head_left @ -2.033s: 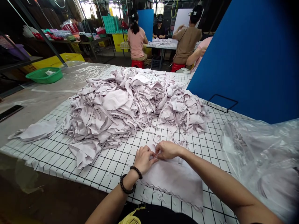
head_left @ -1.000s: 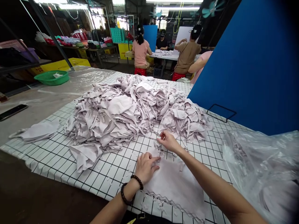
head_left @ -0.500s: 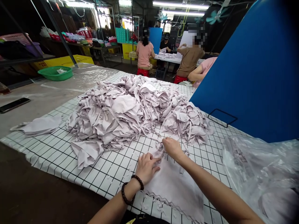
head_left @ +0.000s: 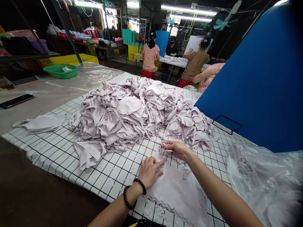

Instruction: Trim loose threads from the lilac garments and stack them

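Note:
A pale lilac-white cloth piece with a wavy lower edge lies flat on the grid-patterned tabletop in front of me. My left hand rests on its left upper part, fingers spread and palm down. Just above, my right hand has its fingertips pinched together at a narrow crumpled fabric strip near the cloth's upper edge. Exactly what sits between those fingertips is too small to make out clearly. Behind both hands rises a large heap of similar cloth pieces, with a smaller pile to its right.
A blue panel with a black wire stand leans at the right, above a clear plastic bag. On the left are a phone, a green basin and a loose cloth. Several people sit at tables behind.
My right hand has turned and opened out somewhat, its fingers now stretched leftward with tips together, lifting the crumpled strip slightly. My left hand stays on the cloth. The view has shifted a little.

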Available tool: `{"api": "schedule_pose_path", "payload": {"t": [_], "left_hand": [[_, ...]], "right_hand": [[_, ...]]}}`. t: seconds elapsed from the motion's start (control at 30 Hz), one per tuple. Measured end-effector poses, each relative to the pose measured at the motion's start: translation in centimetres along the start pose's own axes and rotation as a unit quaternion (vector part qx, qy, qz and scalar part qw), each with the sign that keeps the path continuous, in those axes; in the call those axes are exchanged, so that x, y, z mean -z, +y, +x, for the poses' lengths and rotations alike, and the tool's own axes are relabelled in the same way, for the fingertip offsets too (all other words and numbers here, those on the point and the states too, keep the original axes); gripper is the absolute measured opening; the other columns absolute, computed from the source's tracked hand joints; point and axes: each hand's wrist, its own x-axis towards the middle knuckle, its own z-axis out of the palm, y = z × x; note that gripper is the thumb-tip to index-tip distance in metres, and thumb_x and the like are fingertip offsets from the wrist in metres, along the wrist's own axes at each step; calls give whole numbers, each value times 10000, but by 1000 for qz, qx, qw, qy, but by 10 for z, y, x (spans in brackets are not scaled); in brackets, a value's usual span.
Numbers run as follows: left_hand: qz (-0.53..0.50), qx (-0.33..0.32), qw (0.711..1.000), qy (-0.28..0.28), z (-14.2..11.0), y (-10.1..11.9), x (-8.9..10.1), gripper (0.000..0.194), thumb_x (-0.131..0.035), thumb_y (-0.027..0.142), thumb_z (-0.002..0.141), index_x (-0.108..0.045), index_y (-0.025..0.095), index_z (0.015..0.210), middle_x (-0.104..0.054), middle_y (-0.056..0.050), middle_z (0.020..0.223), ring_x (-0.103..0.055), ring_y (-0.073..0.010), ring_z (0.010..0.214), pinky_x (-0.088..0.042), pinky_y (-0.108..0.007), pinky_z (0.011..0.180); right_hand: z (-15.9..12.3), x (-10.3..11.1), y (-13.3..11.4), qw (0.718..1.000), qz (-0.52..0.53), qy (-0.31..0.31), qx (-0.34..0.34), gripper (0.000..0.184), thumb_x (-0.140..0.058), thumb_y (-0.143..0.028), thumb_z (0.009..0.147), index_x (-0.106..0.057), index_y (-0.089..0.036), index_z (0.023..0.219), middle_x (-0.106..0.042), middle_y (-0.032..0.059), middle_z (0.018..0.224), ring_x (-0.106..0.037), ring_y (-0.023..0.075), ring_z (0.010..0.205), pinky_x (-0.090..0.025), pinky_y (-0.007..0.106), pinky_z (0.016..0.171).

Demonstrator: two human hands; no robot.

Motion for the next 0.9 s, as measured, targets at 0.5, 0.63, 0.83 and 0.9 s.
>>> {"api": "schedule_pose_path", "payload": {"t": [0.5,0.63,0.83,0.9], "left_hand": [[-29,1,1000,8,-3,1,3,407,-663,380,764,-561,416,1156,-497,-9,984,-437,-209,952,-332,-370,845],[-64,-1,998,15,-6,1,4,416,-700,347,726,-588,411,1122,-521,-6,1001,-458,-219,962,-352,-388,859],[-208,28,974,88,-17,-9,28,345,-633,342,778,-597,336,1120,-530,-27,1121,-497,-202,1035,-408,-352,923],[-224,70,956,175,-16,-20,45,308,-526,347,850,-577,295,1148,-518,-56,1143,-515,-194,1033,-441,-330,896]], "right_hand": [[20,-40,-9,920,-284,185,198,94,-558,-145,708,-560,-164,800,-619,37,782,-587,159,707,-479,286,647],[49,-116,-43,811,-394,148,406,167,-491,-282,819,-589,-184,912,-608,49,934,-542,137,721,-441,276,716],[78,-186,-80,827,-424,104,354,152,-570,-292,755,-595,-158,822,-591,19,727,-518,149,677,-403,244,630],[68,-170,-86,833,-416,72,358,180,-527,-314,791,-591,-154,739,-543,-6,619,-485,128,589,-381,227,562]]}}
